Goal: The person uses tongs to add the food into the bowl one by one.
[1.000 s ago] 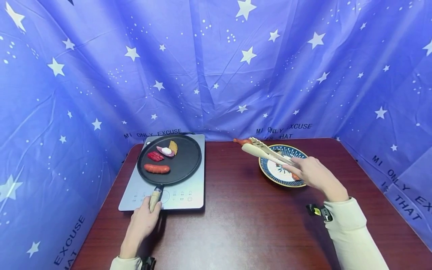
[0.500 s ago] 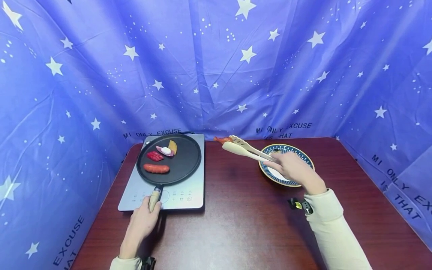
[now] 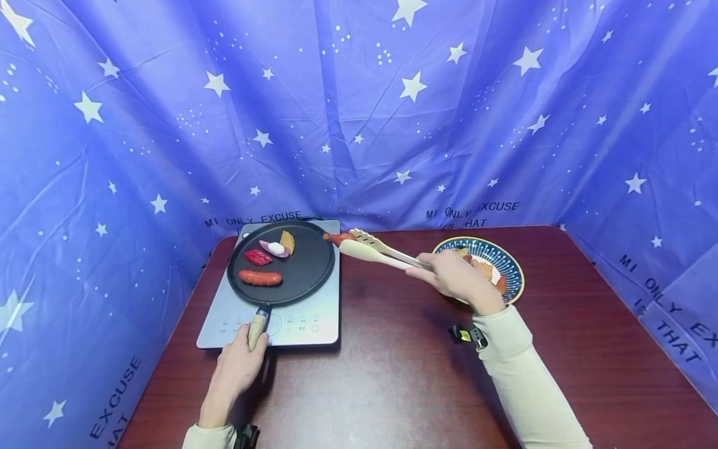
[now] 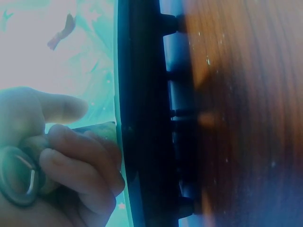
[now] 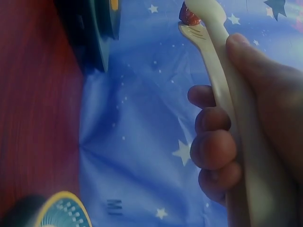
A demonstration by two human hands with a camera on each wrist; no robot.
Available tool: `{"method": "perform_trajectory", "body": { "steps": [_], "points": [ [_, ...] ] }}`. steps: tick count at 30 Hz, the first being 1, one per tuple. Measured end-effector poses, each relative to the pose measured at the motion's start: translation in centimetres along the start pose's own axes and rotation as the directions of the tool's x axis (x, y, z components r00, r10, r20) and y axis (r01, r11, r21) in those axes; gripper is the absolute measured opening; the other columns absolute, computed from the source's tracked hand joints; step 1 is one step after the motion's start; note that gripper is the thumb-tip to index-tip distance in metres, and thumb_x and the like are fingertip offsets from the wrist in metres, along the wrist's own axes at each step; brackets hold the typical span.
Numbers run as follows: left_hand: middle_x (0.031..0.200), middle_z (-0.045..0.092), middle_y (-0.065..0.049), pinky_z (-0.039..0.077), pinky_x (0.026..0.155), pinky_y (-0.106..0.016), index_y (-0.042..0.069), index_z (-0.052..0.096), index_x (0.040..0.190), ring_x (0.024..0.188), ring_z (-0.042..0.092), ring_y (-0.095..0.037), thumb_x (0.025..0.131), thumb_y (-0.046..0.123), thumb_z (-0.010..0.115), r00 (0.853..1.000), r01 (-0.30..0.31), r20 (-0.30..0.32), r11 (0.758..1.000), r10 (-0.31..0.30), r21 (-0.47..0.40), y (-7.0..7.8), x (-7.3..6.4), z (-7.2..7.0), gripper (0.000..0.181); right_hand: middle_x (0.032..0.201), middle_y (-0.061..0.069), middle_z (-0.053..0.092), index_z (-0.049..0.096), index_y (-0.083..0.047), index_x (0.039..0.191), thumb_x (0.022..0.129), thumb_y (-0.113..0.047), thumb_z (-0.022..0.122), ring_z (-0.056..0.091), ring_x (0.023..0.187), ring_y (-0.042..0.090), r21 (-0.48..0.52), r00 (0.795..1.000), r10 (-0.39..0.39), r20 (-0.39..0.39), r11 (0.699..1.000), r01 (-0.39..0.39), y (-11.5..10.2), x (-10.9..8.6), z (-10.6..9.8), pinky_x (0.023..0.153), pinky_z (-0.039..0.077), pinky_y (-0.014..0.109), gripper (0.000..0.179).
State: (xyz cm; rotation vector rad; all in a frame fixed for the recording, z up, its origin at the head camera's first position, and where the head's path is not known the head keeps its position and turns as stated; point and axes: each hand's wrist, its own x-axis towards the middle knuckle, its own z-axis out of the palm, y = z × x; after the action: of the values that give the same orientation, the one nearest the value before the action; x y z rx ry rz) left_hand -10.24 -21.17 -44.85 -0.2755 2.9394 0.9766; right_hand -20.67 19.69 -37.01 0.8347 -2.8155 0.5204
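My left hand (image 3: 238,368) grips the wooden handle (image 3: 257,330) of a flat black frying pan (image 3: 305,274). In the pan lie a sausage (image 3: 260,278), a red piece of food (image 3: 257,257), and a pink-and-white piece (image 3: 275,249) beside a yellow one (image 3: 287,241). With my right hand (image 3: 462,280) I hold cream-coloured tongs (image 3: 370,251), fingers wrapped round both arms in the right wrist view. Their tips pinch a glossy reddish-brown piece of food (image 3: 339,238), its exact kind unclear. It hangs at the pan's right rim, above the cooktop's edge.
Under the pan is a silver induction cooktop (image 3: 320,330) on a dark red wooden table (image 3: 381,386). A blue-patterned plate (image 3: 513,268) with several food pieces stands at right, partly behind my right hand. A blue starry curtain (image 3: 359,112) encloses the back and sides.
My right hand has carried the tongs and the reddish-brown piece leftward, from near the plate to the pan's right rim. More of the plate's food now shows. The left hand stays on the handle.
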Motion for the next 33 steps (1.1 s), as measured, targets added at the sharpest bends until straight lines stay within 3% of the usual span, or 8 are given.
{"method": "perform_trajectory", "body": {
  "steps": [6, 16, 23, 33],
  "points": [
    [0.073, 0.054, -0.012, 0.041, 0.056, -0.045, 0.003, 0.043, 0.129, 0.065, 0.053, -0.028, 0.095, 0.04, 0.049, 1.0, 0.001, -0.002, 1.0, -0.001, 0.005, -0.2, 0.1, 0.0, 0.05, 0.055, -0.008, 0.036, 0.053, -0.016, 0.075, 0.091, -0.039, 0.06, 0.04, 0.05, 0.011, 0.052, 1.0, -0.005, 0.007, 0.999, 0.004, -1.1, 1.1, 1.0, 0.051, 0.036, 0.03, 0.029],
    [0.077, 0.056, -0.014, 0.042, 0.057, -0.046, 0.003, 0.043, 0.129, 0.066, 0.055, -0.029, 0.095, 0.039, 0.05, 1.0, -0.01, -0.008, 1.0, 0.01, -0.006, -0.1, 0.2, 0.2, 0.049, 0.055, -0.007, 0.04, 0.053, -0.017, 0.071, 0.091, -0.039, 0.06, 0.043, 0.05, 0.012, 0.028, 0.998, -0.052, 0.046, 0.998, 0.05, -2.6, 2.7, 2.5, 0.051, 0.038, 0.032, 0.031],
    [0.078, 0.056, -0.014, 0.043, 0.059, -0.046, 0.004, 0.044, 0.129, 0.068, 0.055, -0.03, 0.095, 0.037, 0.049, 1.0, -0.01, -0.016, 1.0, 0.009, -0.007, -0.2, 0.2, 0.3, 0.048, 0.056, -0.007, 0.044, 0.056, -0.017, 0.073, 0.092, -0.043, 0.058, 0.046, 0.051, 0.012, -0.008, 0.997, -0.007, 0.075, 1.0, 0.008, -3.3, 3.8, 3.8, 0.053, 0.04, 0.033, 0.032],
    [0.078, 0.057, -0.014, 0.042, 0.059, -0.046, 0.004, 0.044, 0.129, 0.068, 0.055, -0.029, 0.095, 0.038, 0.049, 1.0, -0.008, -0.011, 1.0, 0.008, -0.003, -0.3, 0.1, 0.2, 0.049, 0.054, -0.003, 0.045, 0.052, -0.015, 0.07, 0.09, -0.046, 0.06, 0.048, 0.051, 0.018, -0.056, 0.998, 0.046, 0.031, 0.997, -0.045, -4.4, 5.0, 5.8, 0.053, 0.042, 0.039, 0.038]
  ]
}}
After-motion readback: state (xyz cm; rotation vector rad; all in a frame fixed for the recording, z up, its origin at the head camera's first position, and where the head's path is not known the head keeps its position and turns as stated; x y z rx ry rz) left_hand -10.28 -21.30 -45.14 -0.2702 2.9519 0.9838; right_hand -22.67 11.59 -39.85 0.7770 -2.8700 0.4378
